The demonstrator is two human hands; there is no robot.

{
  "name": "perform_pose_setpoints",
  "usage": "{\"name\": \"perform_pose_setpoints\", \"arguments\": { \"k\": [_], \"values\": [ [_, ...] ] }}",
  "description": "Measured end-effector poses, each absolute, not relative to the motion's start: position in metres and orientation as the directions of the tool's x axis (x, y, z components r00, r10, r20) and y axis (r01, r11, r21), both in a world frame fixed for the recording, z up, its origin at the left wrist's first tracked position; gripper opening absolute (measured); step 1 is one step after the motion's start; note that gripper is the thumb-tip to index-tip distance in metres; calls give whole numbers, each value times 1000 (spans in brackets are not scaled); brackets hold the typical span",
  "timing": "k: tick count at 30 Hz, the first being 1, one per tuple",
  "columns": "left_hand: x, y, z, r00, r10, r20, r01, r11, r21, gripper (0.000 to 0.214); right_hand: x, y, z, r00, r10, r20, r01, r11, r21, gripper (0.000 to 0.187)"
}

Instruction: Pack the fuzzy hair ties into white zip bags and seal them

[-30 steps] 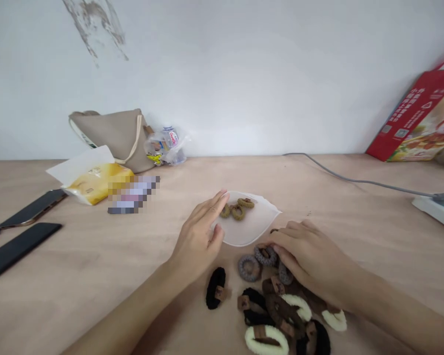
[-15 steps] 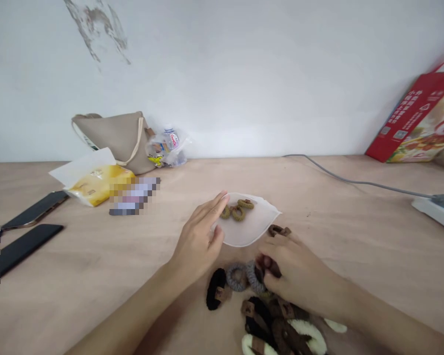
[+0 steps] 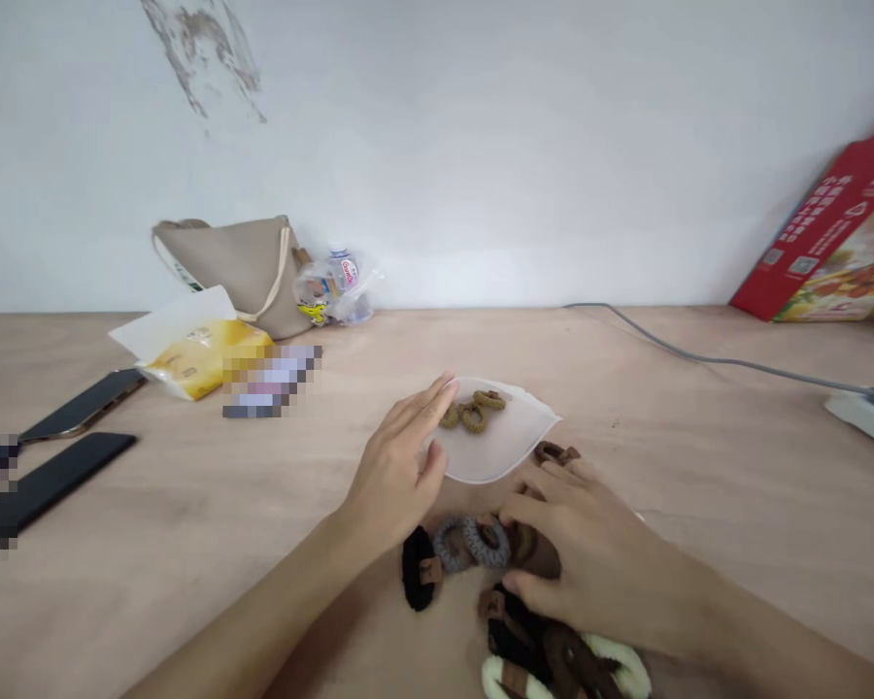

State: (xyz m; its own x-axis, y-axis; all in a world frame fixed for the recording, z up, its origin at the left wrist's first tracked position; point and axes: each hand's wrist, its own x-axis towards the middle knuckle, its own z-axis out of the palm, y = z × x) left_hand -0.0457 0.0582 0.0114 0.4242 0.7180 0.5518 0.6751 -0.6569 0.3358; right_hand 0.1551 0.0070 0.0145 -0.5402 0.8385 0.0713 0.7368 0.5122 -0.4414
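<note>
My left hand (image 3: 404, 456) stands at the left edge of a translucent white pouch (image 3: 499, 451), fingers stretched and thumb apart. Olive-brown hair ties (image 3: 475, 417) show inside the pouch. Over the loose hair ties, my right hand (image 3: 572, 529) has its fingers spread. Just left of its fingertips are two grey hair ties (image 3: 487, 540), overlapping, with a black hair tie (image 3: 418, 568) beside them. A brown hair tie (image 3: 555, 452) lies beyond its fingers. Closer to me is a pile with black, dark brown (image 3: 572, 660) and cream hair ties (image 3: 626, 665), partly cut off by the frame.
At the back left are a beige bag (image 3: 244, 267), a clear plastic bag (image 3: 342, 286) and a yellow tissue pack (image 3: 211, 354). Several phones (image 3: 84, 403) lie at the left. A grey cable (image 3: 685, 351) runs to a white power strip (image 3: 863, 417); a red printed bag (image 3: 823, 238) stands behind.
My right hand's fingers have spread from a bent, closed pose. The grey hair ties have shifted closer together and now overlap. My left hand stays at the pouch; the view has turned slightly.
</note>
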Motion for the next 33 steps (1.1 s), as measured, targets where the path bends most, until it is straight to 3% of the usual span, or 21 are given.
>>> {"name": "perform_pose_setpoints", "arguments": {
  "k": [3, 8, 13, 17, 20, 22, 28, 33],
  "values": [
    [-46, 59, 10, 421, 716, 556, 673, -658, 337, 53, 155, 7, 11, -513, 851, 111, 762, 511, -397, 22],
    [-47, 60, 12, 432, 708, 559, 661, -670, 338, 56, 164, 5, 14, -550, 768, 329, 696, 639, -328, 29],
    [-47, 58, 14, 421, 712, 562, 658, -666, 352, 55, 173, 5, 19, -598, 642, 480, 514, 766, -386, 27],
    [-47, 57, 14, 422, 707, 568, 651, -672, 353, 56, 176, 4, 23, -491, 609, 623, 489, 785, -382, 21],
    [-47, 57, 14, 424, 697, 578, 642, -682, 351, 56, 173, 7, 27, -388, 668, 635, 509, 730, -456, 15],
    [-47, 57, 14, 430, 688, 584, 635, -690, 346, 56, 169, 10, 29, -406, 675, 616, 501, 728, -467, 14],
    [-48, 58, 13, 430, 695, 577, 644, -683, 344, 55, 173, 20, 23, -550, 625, 554, 433, 781, -451, 43],
    [-48, 56, 15, 415, 721, 554, 663, -657, 358, 55, 190, 16, 21, -501, 679, 537, 501, 733, -459, 35]
  ]
}}
